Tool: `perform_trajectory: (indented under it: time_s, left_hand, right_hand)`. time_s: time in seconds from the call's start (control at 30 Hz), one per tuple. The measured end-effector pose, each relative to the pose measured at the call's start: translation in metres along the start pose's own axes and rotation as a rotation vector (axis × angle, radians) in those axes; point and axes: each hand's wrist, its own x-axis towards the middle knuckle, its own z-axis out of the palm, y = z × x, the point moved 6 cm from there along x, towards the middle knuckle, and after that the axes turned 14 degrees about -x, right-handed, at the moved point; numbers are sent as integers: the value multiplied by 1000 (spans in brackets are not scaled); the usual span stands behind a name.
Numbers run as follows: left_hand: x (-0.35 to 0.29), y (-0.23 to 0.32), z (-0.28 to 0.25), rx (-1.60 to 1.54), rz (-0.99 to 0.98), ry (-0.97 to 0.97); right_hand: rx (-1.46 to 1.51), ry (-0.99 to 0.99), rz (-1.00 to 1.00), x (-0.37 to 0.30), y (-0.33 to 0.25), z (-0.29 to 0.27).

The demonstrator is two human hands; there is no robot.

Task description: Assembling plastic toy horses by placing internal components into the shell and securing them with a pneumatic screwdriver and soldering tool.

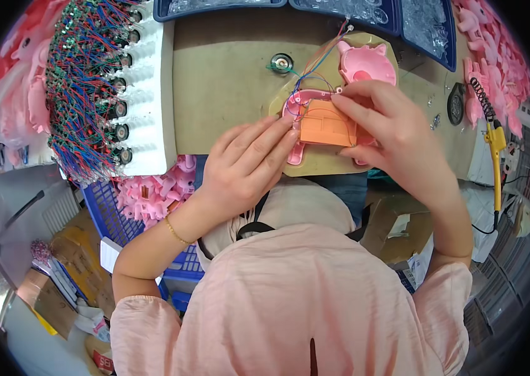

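Observation:
A pink plastic toy shell (296, 153) lies hollow side up in front of me, with an orange box-shaped part (326, 125), which looks like a battery case, in its body. My right hand (387, 128) grips the box's right side, fingers at the upper corner and thumb at the lower. Against the shell's left edge, my left hand (247, 156) holds with its fingers close together; its thumb is hidden. Thin coloured wires (315, 67) run up from the shell. The shell's rounded, eared head (368, 61) is beyond my right hand. Left of the wires is a small round speaker (282, 63).
A white tray (152, 94) of wired speakers stands on the left. Blue bins (425, 31) of clear parts line the back. Pink toy pieces (497, 56) are heaped at right, near a yellow-handled tool (495, 141) with a coiled cord. A blue basket (105, 203) sits below left.

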Motion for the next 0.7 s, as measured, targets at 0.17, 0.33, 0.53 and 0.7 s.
perform_trajectory:
  time_s: [0.17,0.33,0.53,0.7]
  left_hand:
    - [10,4,-8,-122,-62,5]
    - [70,12,-38,-88,-66,-56]
    - [85,18,1,11,94,-295]
    - [88,20,3,55,108,-300]
  right_hand:
    - [-44,184,-75,-8,1,-8]
    - [-98,350,30,-24,13,-25]
    - [-284,370,18,-30,9,-15]
    - [-198,430,12,-30,16,-16]
